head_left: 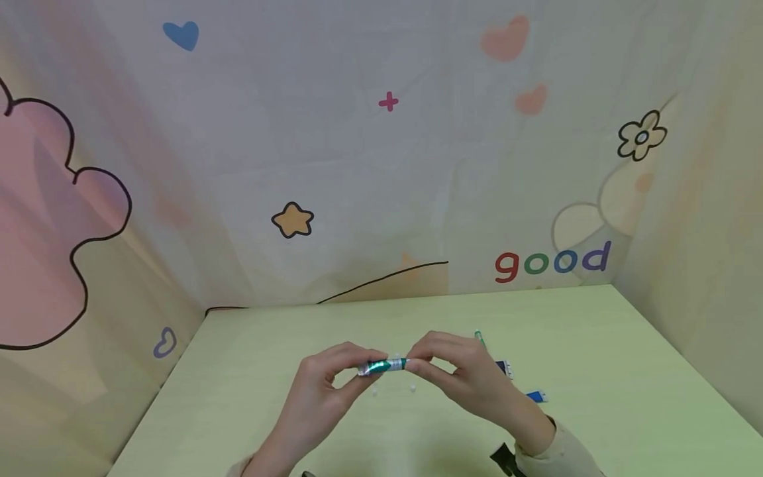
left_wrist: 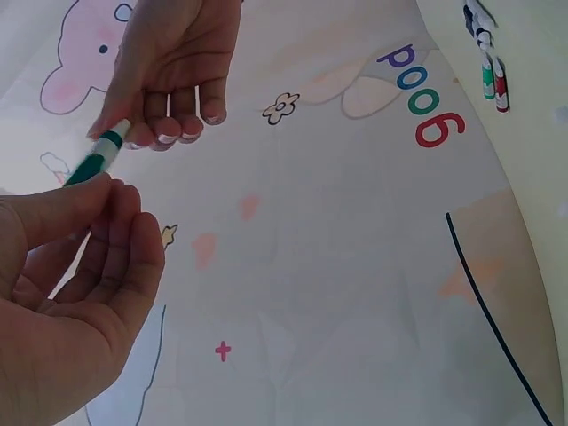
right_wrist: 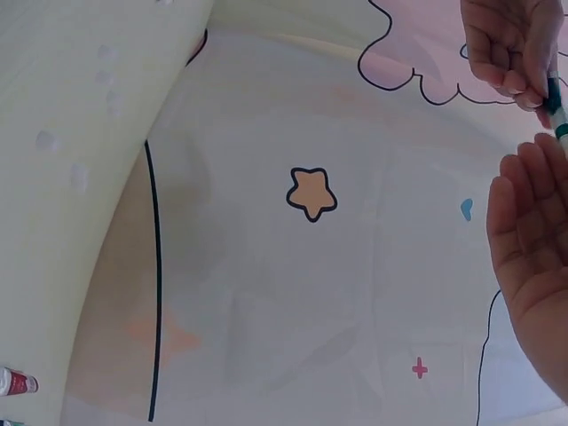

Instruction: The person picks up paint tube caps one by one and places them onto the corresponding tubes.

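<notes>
A small green and white paint tube (head_left: 387,366) is held level over the table between both hands. My left hand (head_left: 324,377) pinches its flat crimped end between thumb and fingers. At the other, narrow end, the thumb and fingertips of my right hand (head_left: 461,371) pinch the tip, hiding it. The left wrist view shows the tube (left_wrist: 96,158) running from the left hand (left_wrist: 80,266) up to the right hand (left_wrist: 177,84). In the right wrist view, the tube (right_wrist: 555,102) sits at the edge of the picture.
Small white pieces (head_left: 412,388) lie on the pale green table (head_left: 238,371) below the hands. To the right lie a green tube (head_left: 479,336), a dark tube (head_left: 508,369) and a blue tube (head_left: 536,397). A red tube (left_wrist: 501,87) shows too. Printed cloth (head_left: 357,165) hangs behind.
</notes>
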{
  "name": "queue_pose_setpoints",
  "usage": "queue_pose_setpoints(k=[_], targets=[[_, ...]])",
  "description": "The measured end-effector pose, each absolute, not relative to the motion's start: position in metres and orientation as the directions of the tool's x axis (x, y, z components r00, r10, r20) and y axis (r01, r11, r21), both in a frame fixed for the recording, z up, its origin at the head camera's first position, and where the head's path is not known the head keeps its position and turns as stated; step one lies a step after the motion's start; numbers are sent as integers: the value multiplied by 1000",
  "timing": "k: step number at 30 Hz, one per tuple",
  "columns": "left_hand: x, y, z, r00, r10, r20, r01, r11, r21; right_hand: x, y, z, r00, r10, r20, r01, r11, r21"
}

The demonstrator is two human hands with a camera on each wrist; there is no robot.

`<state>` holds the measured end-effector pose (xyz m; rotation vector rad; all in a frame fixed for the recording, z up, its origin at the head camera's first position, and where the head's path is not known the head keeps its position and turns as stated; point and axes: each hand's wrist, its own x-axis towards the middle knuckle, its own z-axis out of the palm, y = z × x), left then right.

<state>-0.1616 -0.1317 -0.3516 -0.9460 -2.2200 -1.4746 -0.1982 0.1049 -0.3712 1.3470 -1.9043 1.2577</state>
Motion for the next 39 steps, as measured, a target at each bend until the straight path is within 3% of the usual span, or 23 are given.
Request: queue_pose_setpoints(k=[6, 14, 24, 39], targets=[[-158, -131, -353, -785, 374, 494, 599, 255, 759, -196, 97, -374, -349, -458, 817, -934, 99, -344], [-156, -137, -345, -809, 316, 495, 577, 273, 769, -192, 100, -370, -377, -417, 827, -926, 163, -340], [-156, -138, -344, -814, 306, 494, 571, 262, 778, -194, 104, -365, -245, -370, 896, -967, 166, -196], [-154, -128, -350, -811, 310, 497, 572, 241, 784, -197, 106, -371, -358, -478, 802, -932, 128, -340]])
